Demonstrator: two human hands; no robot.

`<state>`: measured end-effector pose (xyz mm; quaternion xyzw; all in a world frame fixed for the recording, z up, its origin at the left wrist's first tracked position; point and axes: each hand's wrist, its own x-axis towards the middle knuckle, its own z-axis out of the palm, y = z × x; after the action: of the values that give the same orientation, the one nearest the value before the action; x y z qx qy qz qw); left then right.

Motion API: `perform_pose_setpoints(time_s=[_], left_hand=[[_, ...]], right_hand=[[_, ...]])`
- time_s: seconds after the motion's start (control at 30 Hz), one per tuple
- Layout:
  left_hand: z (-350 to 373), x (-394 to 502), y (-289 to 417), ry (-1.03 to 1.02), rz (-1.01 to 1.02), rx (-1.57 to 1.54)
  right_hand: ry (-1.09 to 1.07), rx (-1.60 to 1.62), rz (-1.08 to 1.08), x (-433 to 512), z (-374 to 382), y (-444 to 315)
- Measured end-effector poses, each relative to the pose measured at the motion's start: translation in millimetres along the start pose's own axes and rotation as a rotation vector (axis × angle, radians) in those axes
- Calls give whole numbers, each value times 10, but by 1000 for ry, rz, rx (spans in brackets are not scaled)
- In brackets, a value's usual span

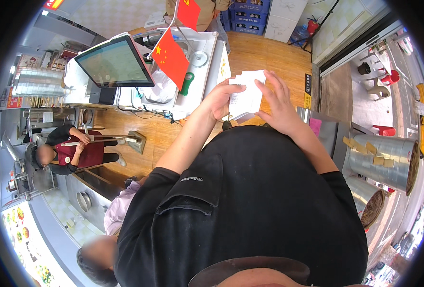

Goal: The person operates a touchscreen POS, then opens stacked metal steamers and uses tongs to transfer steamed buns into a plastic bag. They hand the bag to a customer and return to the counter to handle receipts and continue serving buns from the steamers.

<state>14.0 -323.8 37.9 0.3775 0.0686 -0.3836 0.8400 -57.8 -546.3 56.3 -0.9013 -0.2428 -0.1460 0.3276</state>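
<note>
A small stack of white paper slips (247, 95) with print on the top one is held out in front of my belly. My left hand (219, 98) grips its left side, the thumb lying across the upper face. At the right edge, my right hand (280, 104) has its fingers spread around the slips, with one fingertip on the paper near the top corner and the thumb at the lower corner. The lower slips fan out slightly beneath. Beyond my left hand stands a white counter (206, 77) carrying small red flags (170, 57) and a green-handled object (187, 84).
A touchscreen terminal (115, 64) stands on the counter, with cables (143, 111) hanging below. At left, a person in a maroon apron (90, 152) holds a long-handled tool. Someone in pink (124, 204) is close by my left side. Large metal steamers (384, 161) stand at right.
</note>
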Motion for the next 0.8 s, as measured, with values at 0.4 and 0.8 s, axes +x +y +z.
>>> perform_pose_setpoints(time_s=[0.4,0.8], left_hand=[[156,114,-170,200,26,400],[-3,-159,-249,-244,187,97]], right_hand=[[160,1011,605,123,94,410],[240,1209,888,317,-22,599]])
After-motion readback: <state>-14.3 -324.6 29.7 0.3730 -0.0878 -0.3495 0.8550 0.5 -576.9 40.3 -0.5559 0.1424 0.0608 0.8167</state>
